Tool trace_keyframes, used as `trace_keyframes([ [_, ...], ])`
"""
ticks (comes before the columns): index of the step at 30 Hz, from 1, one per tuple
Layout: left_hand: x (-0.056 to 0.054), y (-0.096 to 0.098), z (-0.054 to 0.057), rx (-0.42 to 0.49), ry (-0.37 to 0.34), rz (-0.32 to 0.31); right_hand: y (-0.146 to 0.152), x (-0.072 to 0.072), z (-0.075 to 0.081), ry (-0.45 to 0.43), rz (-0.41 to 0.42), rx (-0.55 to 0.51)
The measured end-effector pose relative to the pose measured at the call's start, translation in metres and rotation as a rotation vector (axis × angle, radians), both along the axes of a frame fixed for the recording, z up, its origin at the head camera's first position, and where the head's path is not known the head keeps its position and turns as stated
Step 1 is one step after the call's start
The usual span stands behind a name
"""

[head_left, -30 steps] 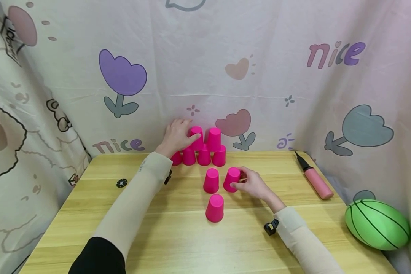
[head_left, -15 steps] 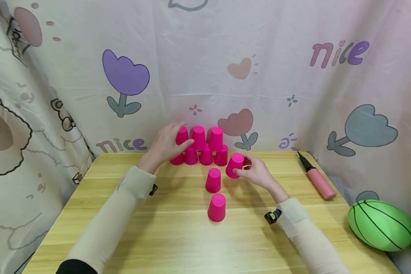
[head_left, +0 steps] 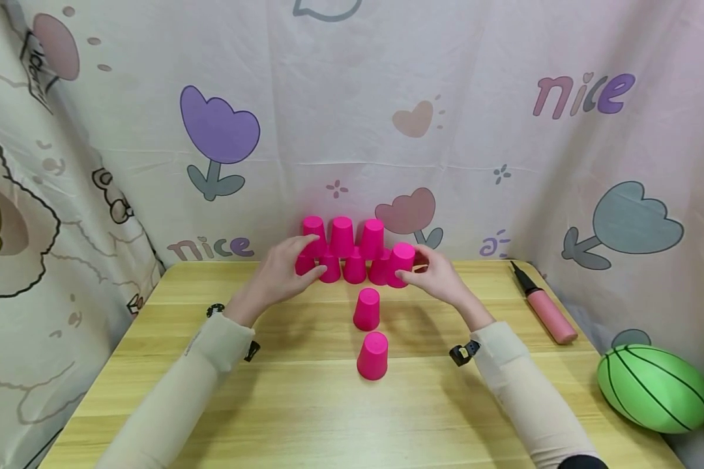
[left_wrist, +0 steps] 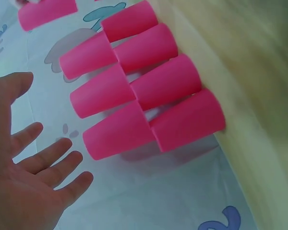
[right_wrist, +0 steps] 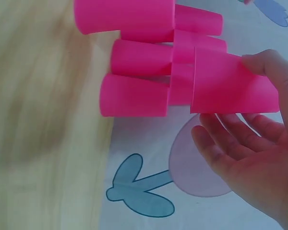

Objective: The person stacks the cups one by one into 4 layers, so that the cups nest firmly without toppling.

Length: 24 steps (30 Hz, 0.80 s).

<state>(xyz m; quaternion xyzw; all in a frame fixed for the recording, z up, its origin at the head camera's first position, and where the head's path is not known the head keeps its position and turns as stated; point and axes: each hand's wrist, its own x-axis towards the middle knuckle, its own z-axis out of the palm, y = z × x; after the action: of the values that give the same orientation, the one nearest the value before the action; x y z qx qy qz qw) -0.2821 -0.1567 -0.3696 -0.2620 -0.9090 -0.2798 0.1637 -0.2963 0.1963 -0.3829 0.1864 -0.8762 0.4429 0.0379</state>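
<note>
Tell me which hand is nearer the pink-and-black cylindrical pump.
Right. The right hand, holding a pink tapered cup, is left of the pump; the left hand is farther left.

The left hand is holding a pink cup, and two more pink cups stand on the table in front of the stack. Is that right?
Not the left hand, which holds nothing: the right hand holds the pink cup, as both wrist views show. The rest is right.

On my head feed I count ten pink cups point(head_left: 372, 356), one left hand point(head_left: 279, 270), one right hand point(head_left: 439, 277), one green ball point(head_left: 654, 389), one pump point(head_left: 549, 312), one black disc point(head_left: 214, 309), two wrist devices point(head_left: 465, 353), one table point(head_left: 311, 417).
</note>
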Motion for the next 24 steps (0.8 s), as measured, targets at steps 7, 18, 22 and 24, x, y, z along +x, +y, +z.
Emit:
trace_keyframes([
  [7, 0.012, -0.002, -0.013, -0.014, -0.010, -0.013, -0.007, -0.008, 0.015, 0.031, 0.019, -0.046],
  [18, 0.031, 0.003, -0.033, 0.012, -0.087, -0.088, -0.023, -0.021, 0.043, 0.065, 0.005, -0.062],
  [22, 0.039, 0.009, -0.040, 0.040, -0.113, -0.142, -0.029, -0.025, 0.049, 0.059, 0.007, -0.067],
  [24, 0.043, 0.013, -0.043, 0.060, -0.114, -0.186, -0.032, -0.027, 0.052, 0.058, 0.009, -0.079],
])
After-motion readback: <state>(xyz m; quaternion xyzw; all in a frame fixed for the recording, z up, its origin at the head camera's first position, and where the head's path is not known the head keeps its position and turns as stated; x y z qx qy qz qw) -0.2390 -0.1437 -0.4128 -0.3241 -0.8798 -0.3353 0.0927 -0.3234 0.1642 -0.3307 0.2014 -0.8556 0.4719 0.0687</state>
